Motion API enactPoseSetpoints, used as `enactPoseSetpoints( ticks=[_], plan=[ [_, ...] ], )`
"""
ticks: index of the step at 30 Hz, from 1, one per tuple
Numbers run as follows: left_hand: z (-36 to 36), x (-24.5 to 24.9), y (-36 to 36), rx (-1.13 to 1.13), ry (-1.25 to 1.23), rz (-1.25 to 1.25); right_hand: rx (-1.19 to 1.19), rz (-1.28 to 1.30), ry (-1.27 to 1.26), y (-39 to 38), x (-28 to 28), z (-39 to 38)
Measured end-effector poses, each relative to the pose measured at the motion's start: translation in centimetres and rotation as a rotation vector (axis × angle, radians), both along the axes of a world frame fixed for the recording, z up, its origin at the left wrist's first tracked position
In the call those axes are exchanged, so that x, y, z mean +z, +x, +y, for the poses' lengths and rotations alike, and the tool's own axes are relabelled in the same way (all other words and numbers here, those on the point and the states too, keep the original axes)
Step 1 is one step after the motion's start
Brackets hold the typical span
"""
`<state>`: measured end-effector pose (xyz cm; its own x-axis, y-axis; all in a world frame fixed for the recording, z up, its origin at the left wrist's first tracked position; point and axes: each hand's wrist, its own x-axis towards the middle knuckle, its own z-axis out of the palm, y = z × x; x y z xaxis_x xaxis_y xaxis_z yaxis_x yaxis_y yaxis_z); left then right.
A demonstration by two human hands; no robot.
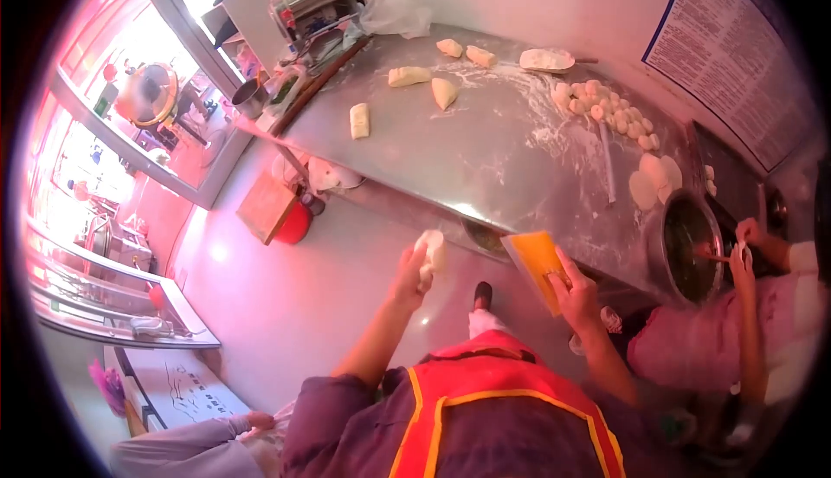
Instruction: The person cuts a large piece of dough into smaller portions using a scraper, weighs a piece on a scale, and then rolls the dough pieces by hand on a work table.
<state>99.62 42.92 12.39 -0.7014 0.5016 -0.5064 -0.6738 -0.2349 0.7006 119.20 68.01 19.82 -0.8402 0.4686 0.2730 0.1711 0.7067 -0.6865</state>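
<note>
My left hand is closed around a pale piece of dough, held up in front of the steel table. In my right hand is a flat yellow-orange dough scraper with a paler strip along its left edge. Both hands are above the floor, short of the table's near edge. On the steel table lie several cut dough pieces, among them one near the left side and a wedge-shaped one. A heap of small dough balls rests on the floured right part.
A rolling pin lies near flattened dough rounds. At the right, a co-worker's hands are beside a metal bowl of filling. A flour scoop is by the wall. Another person's leg shows at lower left.
</note>
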Motion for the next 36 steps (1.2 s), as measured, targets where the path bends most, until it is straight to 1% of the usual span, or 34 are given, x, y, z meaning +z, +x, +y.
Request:
enactPoseSetpoints(
  ticks=[1,4,5,7,11,14,17,19,20,22,24,25,27,29,31,32,33,34,36],
  plan=[
    [2.1,2.1,-1.7,0.026,-0.114,0.014,-0.003,-0.050,-0.011,-1.3,-0.1,1.3],
    [7.4,6.2,-6.1,0.008,-0.172,0.061,0.017,0.013,0.046,-7.2,-1.9,5.5],
    [8.9,7.2,-7.9,-0.058,-0.217,0.088,0.005,-0.012,-0.062,-8.8,-2.1,6.6],
    [12.1,8.3,-11.8,-0.095,-0.300,0.210,0.019,0.010,-0.088,-12.1,-1.1,8.3],
    [19.0,8.8,-20.5,-0.123,-0.457,0.392,-0.012,-0.006,-0.138,-16.5,-0.6,11.2],
    [25.1,9.8,-28.3,-0.189,-0.459,0.522,-0.062,0.106,-0.132,-18.7,-1.5,12.5],
    [32.6,8.1,-37.4,-0.150,-0.460,0.629,-0.249,-0.130,-0.227,-19.4,-2.6,12.8],
    [38.5,7.8,-42.8,-0.164,-0.457,0.666,-0.353,-0.108,-0.175,-20.3,-2.6,12.1],
    [41.4,7.4,-44.9,-0.143,-0.415,0.651,-0.405,-0.107,-0.142,-20.4,-2.4,11.9],
    [46.7,6.1,-49.2,-0.097,-0.342,0.623,-0.521,-0.141,-0.234,-21.0,-2.1,10.8],
    [51.3,2.9,-54.0,-0.222,-0.257,0.561,-0.602,-0.189,-0.289,-21.8,-1.5,10.1],
    [52.4,2.0,-55.2,-0.280,-0.219,0.528,-0.631,-0.221,-0.298,-22.1,-0.9,9.8],
    [53.6,0.1,-55.5,-0.302,-0.370,0.567,-0.688,-0.261,-0.324,-22.8,-0.5,9.0],
    [53.2,-1.6,-56.2,-0.394,-0.432,0.702,-0.742,-0.277,-0.352,-23.2,-0.1,8.5],
    [51.1,-4.0,-59.5,-0.575,-0.411,0.929,-0.772,-0.287,-0.404,-23.6,0.1,8.4],
    [49.7,-4.1,-60.8,-0.585,-0.407,0.833,-0.786,-0.300,-0.437,-23.7,0.2,8.2],
    [47.1,-2.3,-60.7,-0.521,-0.295,0.676,-0.783,-0.317,-0.433,-23.8,0.2,8.1],
    [44.2,1.5,-59.6,-0.494,-0.331,0.635,-0.777,-0.324,-0.427,-24.1,0.0,8.6],
    [39.4,0.0,-60.8,-0.520,-0.192,0.584,-0.738,-0.311,-0.420,-25.3,-0.1,8.7]
  ],
)
